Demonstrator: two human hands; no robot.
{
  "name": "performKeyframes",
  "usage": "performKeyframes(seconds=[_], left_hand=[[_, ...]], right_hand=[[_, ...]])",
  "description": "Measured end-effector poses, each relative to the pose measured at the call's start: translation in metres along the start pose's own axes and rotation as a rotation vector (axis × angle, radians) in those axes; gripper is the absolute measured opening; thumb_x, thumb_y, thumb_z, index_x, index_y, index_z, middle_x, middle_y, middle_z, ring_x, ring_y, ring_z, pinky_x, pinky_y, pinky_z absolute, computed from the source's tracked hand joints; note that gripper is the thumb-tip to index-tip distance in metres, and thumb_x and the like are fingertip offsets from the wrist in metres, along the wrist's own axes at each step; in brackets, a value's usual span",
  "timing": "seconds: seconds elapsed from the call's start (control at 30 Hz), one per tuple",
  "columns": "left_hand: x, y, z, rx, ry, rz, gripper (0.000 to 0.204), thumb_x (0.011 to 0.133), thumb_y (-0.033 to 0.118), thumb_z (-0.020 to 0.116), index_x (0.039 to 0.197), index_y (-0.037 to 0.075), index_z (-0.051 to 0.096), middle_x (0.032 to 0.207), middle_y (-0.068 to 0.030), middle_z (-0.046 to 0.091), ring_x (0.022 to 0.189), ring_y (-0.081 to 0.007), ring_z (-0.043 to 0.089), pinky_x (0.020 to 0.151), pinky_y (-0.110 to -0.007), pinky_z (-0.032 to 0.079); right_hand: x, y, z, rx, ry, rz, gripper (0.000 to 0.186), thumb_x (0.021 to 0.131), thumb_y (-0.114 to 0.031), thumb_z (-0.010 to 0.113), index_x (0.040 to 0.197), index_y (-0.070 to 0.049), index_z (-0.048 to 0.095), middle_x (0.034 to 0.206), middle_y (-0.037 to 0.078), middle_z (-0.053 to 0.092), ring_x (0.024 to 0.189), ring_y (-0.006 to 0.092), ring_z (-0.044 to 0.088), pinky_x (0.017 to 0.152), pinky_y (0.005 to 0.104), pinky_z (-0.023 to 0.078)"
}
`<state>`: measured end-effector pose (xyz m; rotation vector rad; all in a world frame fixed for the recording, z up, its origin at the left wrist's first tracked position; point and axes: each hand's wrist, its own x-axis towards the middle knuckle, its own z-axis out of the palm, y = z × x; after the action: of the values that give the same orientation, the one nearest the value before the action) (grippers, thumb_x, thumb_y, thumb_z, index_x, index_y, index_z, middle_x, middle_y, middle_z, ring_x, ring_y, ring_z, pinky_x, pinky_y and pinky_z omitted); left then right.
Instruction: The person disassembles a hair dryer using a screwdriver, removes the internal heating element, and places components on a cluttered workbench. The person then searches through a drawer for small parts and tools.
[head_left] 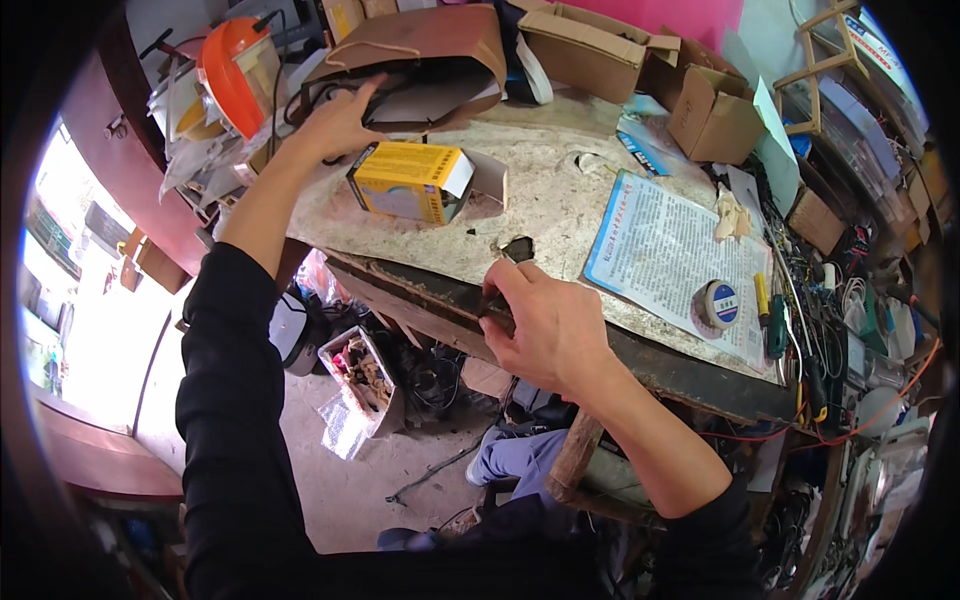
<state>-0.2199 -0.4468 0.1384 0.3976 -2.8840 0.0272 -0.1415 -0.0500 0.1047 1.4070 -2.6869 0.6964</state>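
Observation:
At the far left of the table, my left hand (pixel 338 122) reaches to the mouth of a brown paper bag (pixel 430 40) lying on its side. Its thumb and forefinger are spread apart; the other fingers are partly hidden, with dark cable close by. A yellow and black carton (pixel 408 178) with its end flap raised lies just nearer to me. My right hand (pixel 550 325) is curled at the table's front edge, thumb and fingers pinched together. Something dark shows between them, too small to make out. Beyond its fingertips is a dark hole in the tabletop (pixel 545 190).
A printed sheet (pixel 660 250) with a small round tin (pixel 718 303) lies to the right. Screwdrivers (pixel 776 320) and tangled cables line the right side. Cardboard boxes (pixel 590 50) stand at the back. Below the table are a box of scraps (pixel 372 385) and a wooden stool (pixel 578 455).

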Motion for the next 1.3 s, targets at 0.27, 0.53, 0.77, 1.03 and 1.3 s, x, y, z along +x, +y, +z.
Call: performKeyframes(seconds=[0.27,0.53,0.77,1.03,1.3], left_hand=[[0.013,-0.019,0.024,0.683,0.034,0.303,0.053,0.089,0.012,0.067,0.141,0.018,0.058,0.089,-0.0101,0.076,0.086,-0.0304,0.075,0.072,-0.043,0.058],[0.020,-0.027,0.030,0.558,0.149,0.282,0.049,0.087,0.002,0.065,0.133,0.019,0.066,0.092,-0.0137,0.075,0.087,-0.0306,0.075,0.073,-0.043,0.058],[0.033,-0.010,0.003,0.412,0.362,0.158,0.051,0.085,0.002,0.064,0.134,0.014,0.059,0.088,-0.0190,0.073,0.087,-0.0375,0.074,0.076,-0.049,0.058],[0.087,-0.041,-0.155,0.439,0.603,-0.015,0.049,0.091,0.011,0.055,0.139,0.013,0.053,0.101,-0.0249,0.073,0.093,-0.0459,0.071,0.080,-0.058,0.056],[0.101,-0.007,-0.144,0.656,0.864,-0.046,0.042,0.098,0.016,0.052,0.139,0.010,0.058,0.118,-0.0270,0.068,0.113,-0.0450,0.064,0.099,-0.056,0.049]], right_hand=[[-0.002,-0.002,0.003,0.017,0.010,-0.035,0.027,0.088,-0.024,0.069,0.107,-0.008,0.058,0.093,0.014,0.066,0.079,0.0365,0.070,0.065,0.0502,0.055],[-0.002,0.002,0.003,0.008,0.019,-0.057,0.029,0.088,-0.023,0.068,0.109,-0.007,0.056,0.093,0.015,0.065,0.077,0.0373,0.070,0.065,0.0503,0.055],[-0.001,-0.001,0.004,0.041,0.008,-0.057,0.027,0.088,-0.022,0.067,0.106,-0.006,0.055,0.092,0.017,0.065,0.078,0.0381,0.070,0.065,0.0513,0.054],[-0.005,0.000,0.006,0.034,0.063,-0.069,0.028,0.087,-0.021,0.068,0.107,-0.007,0.056,0.089,0.016,0.065,0.077,0.0381,0.070,0.065,0.0512,0.054],[-0.003,0.005,0.003,0.036,0.073,-0.039,0.027,0.086,-0.022,0.068,0.105,-0.007,0.057,0.089,0.015,0.066,0.075,0.0381,0.069,0.064,0.0517,0.053]])
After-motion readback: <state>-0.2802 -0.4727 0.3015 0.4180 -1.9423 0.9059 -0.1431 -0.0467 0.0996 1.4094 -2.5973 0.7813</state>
